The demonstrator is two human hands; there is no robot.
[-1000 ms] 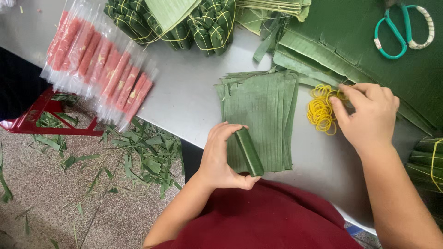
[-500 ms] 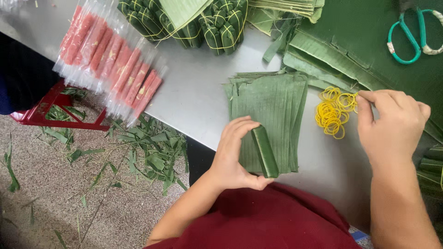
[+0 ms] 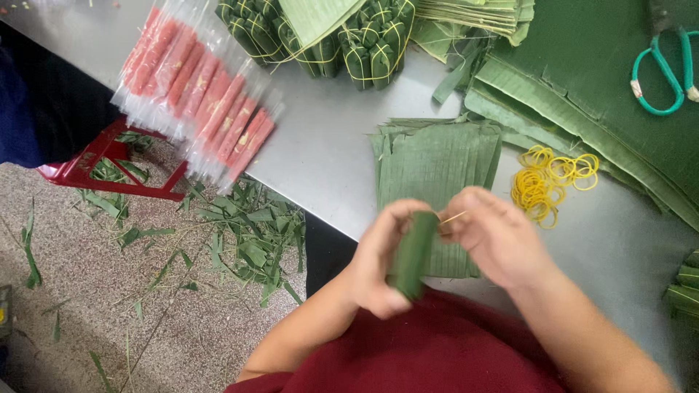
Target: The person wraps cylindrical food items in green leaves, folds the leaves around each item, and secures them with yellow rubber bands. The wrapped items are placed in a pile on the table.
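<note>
Left hand (image 3: 378,258) grips a leaf roll (image 3: 413,255); right hand (image 3: 495,236) pinches a rubber band (image 3: 453,217) beside it, over the leaf stack (image 3: 435,164).

Left hand (image 3: 382,258), right hand (image 3: 495,236) raised, fingers pinched.

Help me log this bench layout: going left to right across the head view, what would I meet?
Red stool → clear packs of red sausages → left hand holding a leaf-wrapped roll → right hand → pile of yellow rubber bands → green-handled scissors.
</note>
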